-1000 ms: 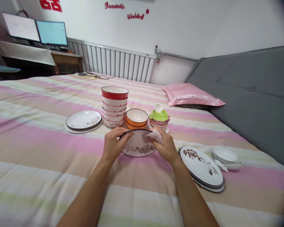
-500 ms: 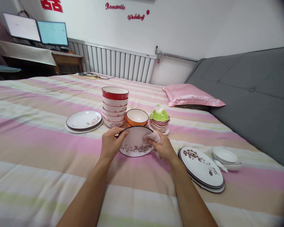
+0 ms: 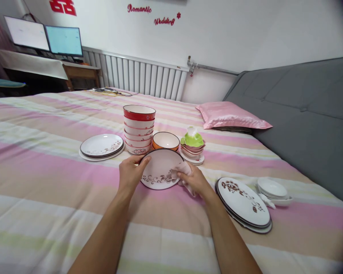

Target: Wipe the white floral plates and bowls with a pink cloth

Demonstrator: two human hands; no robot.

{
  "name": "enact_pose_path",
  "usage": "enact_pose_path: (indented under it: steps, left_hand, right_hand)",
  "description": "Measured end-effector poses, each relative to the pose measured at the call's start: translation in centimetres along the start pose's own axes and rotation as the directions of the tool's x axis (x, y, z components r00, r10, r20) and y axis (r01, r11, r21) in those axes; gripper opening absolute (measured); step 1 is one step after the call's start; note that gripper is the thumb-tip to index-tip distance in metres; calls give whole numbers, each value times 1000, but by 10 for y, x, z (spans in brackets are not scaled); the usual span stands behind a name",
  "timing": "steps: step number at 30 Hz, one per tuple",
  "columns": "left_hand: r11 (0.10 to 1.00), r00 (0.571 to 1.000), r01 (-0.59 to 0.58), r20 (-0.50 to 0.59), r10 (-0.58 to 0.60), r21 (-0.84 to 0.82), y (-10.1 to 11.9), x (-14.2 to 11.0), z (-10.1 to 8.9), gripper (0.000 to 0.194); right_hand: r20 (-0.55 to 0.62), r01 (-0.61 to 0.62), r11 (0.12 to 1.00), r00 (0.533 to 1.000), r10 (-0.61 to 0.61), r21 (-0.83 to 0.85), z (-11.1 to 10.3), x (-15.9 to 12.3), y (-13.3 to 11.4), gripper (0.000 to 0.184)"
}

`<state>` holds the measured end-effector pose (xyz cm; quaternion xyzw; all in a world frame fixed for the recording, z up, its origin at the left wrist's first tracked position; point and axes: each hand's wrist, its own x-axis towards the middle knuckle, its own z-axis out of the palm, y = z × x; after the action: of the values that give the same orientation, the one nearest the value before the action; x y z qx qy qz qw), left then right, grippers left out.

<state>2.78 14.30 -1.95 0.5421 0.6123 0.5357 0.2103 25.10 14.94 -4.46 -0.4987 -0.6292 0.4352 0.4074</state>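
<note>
Gripping a smooth, rounded plate (image 3: pixel 157 165) — left fingers (image 3: pixel 142 165) clamped on its rim, right fingers (image 3: pixel 186 177) pinching crumpled cloth (image 3: pixel 184 167).

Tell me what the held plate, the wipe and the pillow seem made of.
Plate: likely glazed ceramic, given its smooth pale face and dark rim.
Wipe: thin fabric or paper, soft and matte; its crumpled folds fit either.
Pillow: probably satiny fabric, judging by its sheen.

Bare-handed, bare-armed, we show slim-fingered left hand (image 3: pixel 129 173) and equally slim right hand (image 3: pixel 196 180); our left forearm (image 3: pixel 105 228) and right forearm (image 3: pixel 230 228) uncovered, smooth in outline, tapering toward hands.
</note>
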Motion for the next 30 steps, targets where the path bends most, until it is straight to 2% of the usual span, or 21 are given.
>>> enact_pose_path:
  steps: [5,13,17,19,23,27,30]
  left_hand:
    - [998,999,23,31,-25,64,2,1,-4,32]
    - [956,993,-32,121,-3,291,-3,6,-9,29]
    - [948,986,23,147,-74,318,-7,7,-14,29]
    - [951,963,109,207,-173,288,-10,7,-17,30]
    - [939,881,245,350,-319,242,-17,7,-19,29]
    - [929,838,300,405,-366,218,-24,9,-18,28]
    - [935,831,312,430,-353,166,-28,10,-16,28]
  right_hand:
    - [0,-3,1000,1000,3,-19,0,0,4,31]
    - [7,0,1000,1000,0,10,0,0,6,31]
    - [11,-1,1000,1000,1,31,0,0,8,36]
    - [7,-13,998,1000,12,58,1,0,10,40]
    - [-18,-31,996,999,33,87,2,1,12,45]
    - [-22,-42,996,999,44,75,3,1,9,41]
    - [-17,-34,997,999,35,75,3,0,7,38]
